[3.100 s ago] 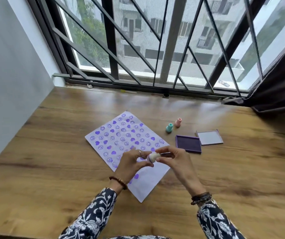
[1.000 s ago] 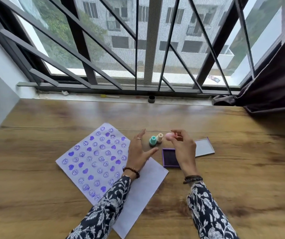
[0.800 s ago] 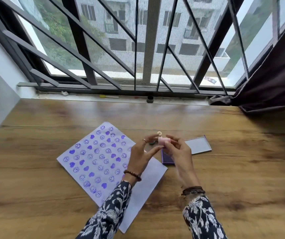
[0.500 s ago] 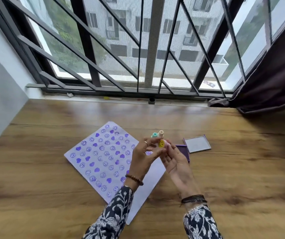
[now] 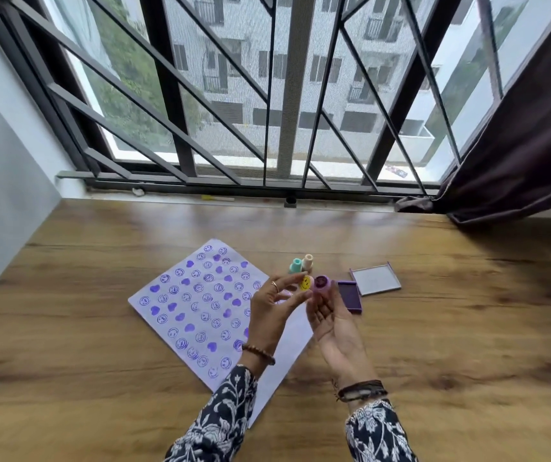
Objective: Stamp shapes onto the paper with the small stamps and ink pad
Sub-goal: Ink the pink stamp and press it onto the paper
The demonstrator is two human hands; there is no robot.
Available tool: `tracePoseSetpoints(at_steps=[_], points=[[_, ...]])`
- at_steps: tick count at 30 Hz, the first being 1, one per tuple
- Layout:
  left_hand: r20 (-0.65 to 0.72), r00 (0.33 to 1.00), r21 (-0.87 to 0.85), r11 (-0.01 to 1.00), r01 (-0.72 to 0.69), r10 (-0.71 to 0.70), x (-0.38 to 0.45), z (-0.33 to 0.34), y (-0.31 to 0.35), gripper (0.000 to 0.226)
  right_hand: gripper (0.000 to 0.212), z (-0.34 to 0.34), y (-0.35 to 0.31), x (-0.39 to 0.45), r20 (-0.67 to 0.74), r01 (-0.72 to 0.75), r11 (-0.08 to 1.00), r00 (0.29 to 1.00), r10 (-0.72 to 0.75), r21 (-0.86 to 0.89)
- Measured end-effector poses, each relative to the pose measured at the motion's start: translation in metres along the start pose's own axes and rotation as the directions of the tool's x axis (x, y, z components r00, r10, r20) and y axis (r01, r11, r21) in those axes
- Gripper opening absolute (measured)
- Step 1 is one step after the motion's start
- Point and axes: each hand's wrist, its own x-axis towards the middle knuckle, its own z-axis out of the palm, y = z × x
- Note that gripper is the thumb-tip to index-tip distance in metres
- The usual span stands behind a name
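My left hand (image 5: 272,310) pinches a small yellow smiley-face cap (image 5: 306,283) at its fingertips. Just beside it, my right hand (image 5: 330,323) holds a pink stamp (image 5: 321,283) with its purple inked face turned toward me. Both hands are raised above the right edge of the white paper (image 5: 200,308), which is covered with purple hearts and smiley prints. The open purple ink pad (image 5: 350,296) lies on the table right of my hands. A teal stamp (image 5: 295,265) and a cream stamp (image 5: 308,261) stand upright behind my fingers.
The ink pad's lid (image 5: 375,279) lies open beside the pad. The wooden table (image 5: 100,378) runs back to a window with black metal bars (image 5: 287,181). A dark curtain (image 5: 517,168) hangs at the right, a grey wall (image 5: 4,195) at the left.
My right hand carried the pink stamp from beside the other stamps to my left hand. The yellow cap came off into my left fingers, and the stamp's inked face now shows.
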Motion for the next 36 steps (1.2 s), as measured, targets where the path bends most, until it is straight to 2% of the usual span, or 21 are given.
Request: tracePoseSetpoints(at_steps=[4, 9, 11, 13, 14, 15, 17, 19, 20, 23, 27, 30, 36], points=[[-0.038, 0.997, -0.045, 0.997, 0.062, -0.064, -0.001, -0.004, -0.011, 0.027, 0.023, -0.007, -0.008, 0.001, -0.089, 0.009, 1.0, 0.996, -0.007, 0.024], [-0.012, 0.99, -0.002, 0.99, 0.143, -0.143, 0.0, -0.003, -0.026, 0.02, 0.027, -0.021, -0.021, 0.009, -0.137, 0.042, 0.999, 0.99, -0.038, 0.027], [0.027, 0.984, 0.056, 0.983, 0.176, -0.178, 0.001, 0.0, -0.032, 0.018, 0.017, -0.029, -0.025, 0.013, -0.156, 0.078, 0.995, 0.984, -0.086, -0.057], [0.065, 0.974, 0.102, 0.972, 0.21, -0.217, 0.004, 0.003, -0.037, 0.017, 0.007, -0.038, -0.03, 0.018, -0.173, 0.146, 0.954, 0.965, -0.195, -0.261], [0.077, 0.968, 0.113, 0.967, 0.229, -0.238, 0.006, 0.005, -0.039, 0.016, 0.006, -0.042, -0.033, 0.02, -0.178, 0.176, 0.895, 0.947, -0.268, -0.411], [0.087, 0.962, 0.119, 0.962, 0.246, -0.257, 0.008, 0.007, -0.04, 0.017, 0.006, -0.045, -0.037, 0.023, -0.178, 0.19, 0.79, 0.919, -0.353, -0.583], [0.116, 0.952, 0.136, 0.954, 0.267, -0.283, 0.014, 0.011, -0.041, 0.02, 0.006, -0.049, -0.044, 0.026, -0.119, 0.161, 0.469, 0.85, -0.513, -0.869], [0.161, 0.943, 0.179, 0.948, 0.263, -0.292, 0.021, 0.016, -0.041, 0.023, 0.009, -0.05, -0.048, 0.03, 0.0, 0.13, 0.183, 0.815, -0.579, -0.975], [0.181, 0.939, 0.206, 0.945, 0.254, -0.292, 0.025, 0.018, -0.041, 0.024, 0.01, -0.05, -0.049, 0.031, 0.056, 0.142, 0.104, 0.813, -0.579, -0.984], [0.226, 0.932, 0.252, 0.941, 0.226, -0.284, 0.035, 0.024, -0.04, 0.023, 0.007, -0.05, -0.044, 0.034, 0.182, 0.176, -0.064, 0.811, -0.557, -0.982], [0.261, 0.921, 0.287, 0.934, 0.211, -0.288, 0.043, 0.029, -0.043, 0.021, 0.008, -0.057, -0.032, 0.033, 0.292, 0.187, -0.236, 0.768, -0.57, -0.953], [0.252, 0.926, 0.288, 0.935, 0.206, -0.281, 0.044, 0.029, -0.048, 0.019, 0.008, -0.057, -0.032, 0.036, 0.329, 0.189, -0.295, 0.765, -0.554, -0.937], [0.218, 0.933, 0.31, 0.927, 0.211, -0.286, 0.044, 0.029, -0.056, 0.018, 0.009, -0.046, -0.039, 0.047, 0.341, 0.138, -0.416, 0.817, -0.466, -0.899]])
